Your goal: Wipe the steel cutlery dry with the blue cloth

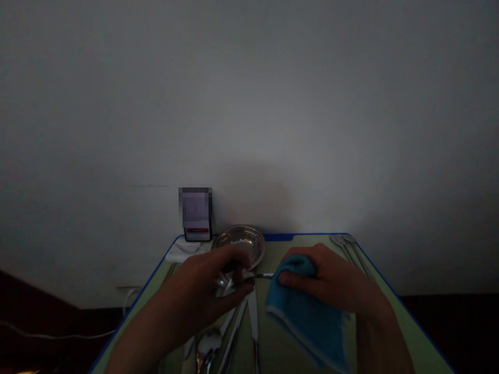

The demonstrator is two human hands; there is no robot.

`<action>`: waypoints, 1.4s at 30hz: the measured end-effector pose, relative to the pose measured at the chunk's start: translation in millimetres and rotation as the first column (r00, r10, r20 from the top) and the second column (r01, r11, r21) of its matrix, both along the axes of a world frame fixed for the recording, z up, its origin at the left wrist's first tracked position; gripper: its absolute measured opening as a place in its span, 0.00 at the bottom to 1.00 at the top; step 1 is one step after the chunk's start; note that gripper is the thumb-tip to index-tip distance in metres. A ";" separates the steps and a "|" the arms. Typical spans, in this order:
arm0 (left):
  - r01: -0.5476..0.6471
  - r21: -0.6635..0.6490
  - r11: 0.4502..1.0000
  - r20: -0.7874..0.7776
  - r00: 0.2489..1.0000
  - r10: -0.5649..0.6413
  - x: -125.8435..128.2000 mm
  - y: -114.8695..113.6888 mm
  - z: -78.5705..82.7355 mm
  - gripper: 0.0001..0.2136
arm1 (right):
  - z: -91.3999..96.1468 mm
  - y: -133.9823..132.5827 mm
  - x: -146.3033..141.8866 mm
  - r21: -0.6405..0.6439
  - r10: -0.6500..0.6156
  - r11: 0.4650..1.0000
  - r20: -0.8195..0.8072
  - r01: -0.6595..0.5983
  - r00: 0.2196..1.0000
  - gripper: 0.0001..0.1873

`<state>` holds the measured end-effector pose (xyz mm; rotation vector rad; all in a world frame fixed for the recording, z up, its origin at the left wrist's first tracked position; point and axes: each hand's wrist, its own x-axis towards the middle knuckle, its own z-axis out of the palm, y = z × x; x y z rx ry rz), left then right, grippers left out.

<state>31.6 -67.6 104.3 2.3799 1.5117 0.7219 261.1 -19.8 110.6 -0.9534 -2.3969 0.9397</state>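
Observation:
A thin metal piece of cutlery [265,275] is held level between both hands over the table; its end is hidden, so its kind cannot be made out. My left hand [212,275] pinches it on the left with thumb and fingers. In my right hand [323,275] is a blue cloth [307,322], folded around the right end of the cutlery and draping down with a pale hem. Below the hands lie a table knife [253,317], a spoon [209,343] and other metal cutlery. Behind my left hand stands a round metal bowl [257,244].
A phone [198,218] stands upright at the table's back left, with white paper or tissue [187,250] in front. Several spoon-like utensils [343,243] lie along the right side. The green table [302,241] has a blue edge against the wall [312,130]. A white cable [62,336] hangs left.

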 end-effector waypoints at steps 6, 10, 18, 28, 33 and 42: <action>0.054 0.000 0.999 0.003 0.999 -0.054 7.2 -0.5 2.3 0.08 | -0.8 -0.5 -1.4 -0.052 0.047 0.998 0.042 -0.044 0.998 0.13; 0.019 0.029 0.999 0.030 0.999 -0.020 -1.1 0.0 3.4 0.07 | -2.0 3.2 8.3 -0.041 0.010 0.999 0.092 -0.006 0.996 0.16; -0.079 0.083 0.993 0.046 0.996 0.075 -11.6 -4.0 7.0 0.06 | -0.5 3.5 14.1 -0.003 -0.061 0.998 0.104 0.062 0.993 0.19; 0.057 -0.022 0.998 0.039 0.998 -0.056 15.2 1.8 0.1 0.07 | 0.0 -1.2 -0.7 -0.090 0.035 0.996 0.073 -0.029 0.997 0.13; 0.053 -0.042 0.998 0.051 0.997 -0.050 11.7 1.6 0.5 0.07 | 0.1 -0.6 -0.7 -0.067 0.025 0.998 0.064 -0.021 0.998 0.13; 0.032 -0.091 0.995 0.005 0.999 -0.031 14.3 2.3 -4.7 0.09 | -2.8 -1.4 -12.2 -0.041 0.077 0.997 0.110 -0.073 0.991 0.13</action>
